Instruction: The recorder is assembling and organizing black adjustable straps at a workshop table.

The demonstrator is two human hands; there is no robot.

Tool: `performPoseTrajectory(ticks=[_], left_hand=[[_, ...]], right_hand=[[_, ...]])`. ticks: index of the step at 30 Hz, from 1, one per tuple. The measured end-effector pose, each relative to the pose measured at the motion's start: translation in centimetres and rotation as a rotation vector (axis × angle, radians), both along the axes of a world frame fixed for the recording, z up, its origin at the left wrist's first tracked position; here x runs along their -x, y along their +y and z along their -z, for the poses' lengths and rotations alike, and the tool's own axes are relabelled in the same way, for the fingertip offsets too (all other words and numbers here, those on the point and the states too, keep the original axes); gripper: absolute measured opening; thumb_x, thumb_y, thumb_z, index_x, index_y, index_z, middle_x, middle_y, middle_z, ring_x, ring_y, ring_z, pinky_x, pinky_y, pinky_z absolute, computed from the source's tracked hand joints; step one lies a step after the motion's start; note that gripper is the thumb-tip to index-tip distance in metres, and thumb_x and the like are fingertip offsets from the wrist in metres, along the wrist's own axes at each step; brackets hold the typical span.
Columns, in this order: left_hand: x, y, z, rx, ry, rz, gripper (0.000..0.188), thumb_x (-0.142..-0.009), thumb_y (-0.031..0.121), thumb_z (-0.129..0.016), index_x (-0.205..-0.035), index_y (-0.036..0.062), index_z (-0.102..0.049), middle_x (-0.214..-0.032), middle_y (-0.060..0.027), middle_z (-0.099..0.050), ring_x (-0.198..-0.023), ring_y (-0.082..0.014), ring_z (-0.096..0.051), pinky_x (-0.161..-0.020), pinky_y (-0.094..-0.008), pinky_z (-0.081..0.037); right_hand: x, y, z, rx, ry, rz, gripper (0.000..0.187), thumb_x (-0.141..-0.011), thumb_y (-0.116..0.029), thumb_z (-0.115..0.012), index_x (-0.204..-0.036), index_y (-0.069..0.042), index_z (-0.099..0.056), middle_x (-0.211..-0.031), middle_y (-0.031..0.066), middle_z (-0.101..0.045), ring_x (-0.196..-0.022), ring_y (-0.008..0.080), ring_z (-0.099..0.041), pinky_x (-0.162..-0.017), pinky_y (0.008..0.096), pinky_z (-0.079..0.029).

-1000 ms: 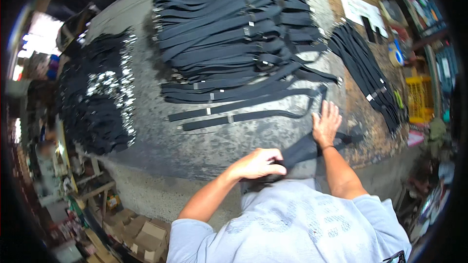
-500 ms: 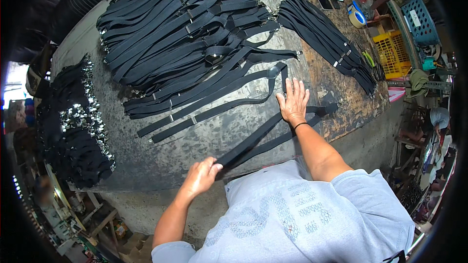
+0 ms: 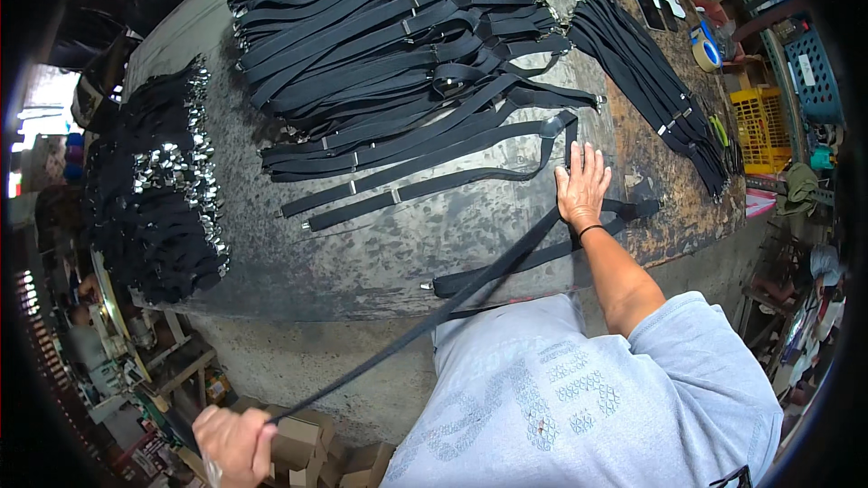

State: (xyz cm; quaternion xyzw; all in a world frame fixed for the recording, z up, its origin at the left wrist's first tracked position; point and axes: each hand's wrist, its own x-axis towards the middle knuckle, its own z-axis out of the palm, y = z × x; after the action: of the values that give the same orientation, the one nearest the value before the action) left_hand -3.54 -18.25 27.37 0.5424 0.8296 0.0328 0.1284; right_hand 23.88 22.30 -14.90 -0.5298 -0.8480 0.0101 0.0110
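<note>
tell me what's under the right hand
A taut black strap disappears beneath the right hand near the wrist; tabletop shows beside it. What the hand covers cannot be seen.

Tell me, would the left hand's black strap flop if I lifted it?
The black strap is probably floppy: another strap curves on the table. It's likely straight only because the left hand pulls it taut. Thin and flat, it seems light.

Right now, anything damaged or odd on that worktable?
Mainly the worktable itself: its right end looks scuffed and patchy brown, unlike the mottled grey middle. The taut black suspender strap shows no visible damage.
</note>
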Motion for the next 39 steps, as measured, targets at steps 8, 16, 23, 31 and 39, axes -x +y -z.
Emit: performPoseTrajectory(ticks=[8, 16, 23, 31, 39], left_hand=[[-4.4, 6.9, 31.2, -0.177, -0.498, -0.028, 0.017, -0.094, 0.020, -0.060, -0.094, 0.0035, -0.061, -0.092, -0.0185, -0.065, -0.089, -0.0399, -0.062, -0.076, -0.0464, -0.049], [-3.8, 10.9, 37.7, 0.122, -0.467, -0.058, 0.033, -0.094, 0.033, -0.058, -0.095, 0.0005, -0.059, -0.101, -0.0238, -0.064, -0.102, -0.0436, -0.060, -0.085, -0.0505, -0.047], [-5.4, 13.5, 35.2, -0.094, -0.197, -0.059, 0.033, -0.087, 0.026, -0.068, -0.112, 0.0058, -0.063, -0.110, -0.0178, -0.061, -0.102, -0.0395, -0.059, -0.086, -0.0472, -0.048], [-8.3, 25.8, 23.5, -0.515, -0.681, 0.250, 0.044, -0.089, 0.029, -0.071, -0.121, 0.0011, -0.062, -0.120, -0.0183, -0.063, -0.114, -0.0309, -0.060, -0.098, -0.0371, -0.047], [-9.9, 34.2, 8.4, -0.466, -1.196, 0.451, 0.032, -0.097, 0.029, -0.064, -0.082, 0.0005, -0.064, -0.073, 0.0056, -0.058, -0.071, -0.0058, -0.050, -0.064, -0.0243, -0.044]], right_hand=[[-0.6, -0.6, 0.5, -0.080, 0.050, -0.026, 0.067, -0.096, -0.051, -0.047, -0.152, -0.015, -0.034, -0.155, 0.0136, -0.035, -0.144, 0.0367, -0.028, -0.114, 0.0625, -0.019], [-8.7, 5.4, -9.2, 0.361, 0.289, -0.297, 0.052, -0.094, -0.048, -0.057, -0.132, -0.013, -0.059, -0.133, 0.0137, -0.058, -0.132, 0.0317, -0.046, -0.109, 0.0501, -0.031], [-17.2, 7.9, -10.0, 0.657, -0.157, -0.168, 0.046, -0.086, -0.052, -0.066, -0.093, -0.008, -0.071, -0.099, 0.0142, -0.070, -0.101, 0.0350, -0.064, -0.090, 0.0516, -0.043], [-7.9, 7.1, -25.3, 1.060, 0.422, -0.414, 0.036, -0.089, -0.035, -0.068, -0.071, -0.004, -0.061, -0.064, -0.0006, -0.055, -0.061, 0.0095, -0.051, -0.056, 0.0289, -0.042], [0.0, 8.7, -40.6, 0.785, 0.551, -0.743, 0.027, -0.091, -0.029, -0.071, -0.079, -0.006, -0.065, -0.071, -0.0082, -0.055, -0.068, 0.0030, -0.045, -0.060, 0.0232, -0.038]])
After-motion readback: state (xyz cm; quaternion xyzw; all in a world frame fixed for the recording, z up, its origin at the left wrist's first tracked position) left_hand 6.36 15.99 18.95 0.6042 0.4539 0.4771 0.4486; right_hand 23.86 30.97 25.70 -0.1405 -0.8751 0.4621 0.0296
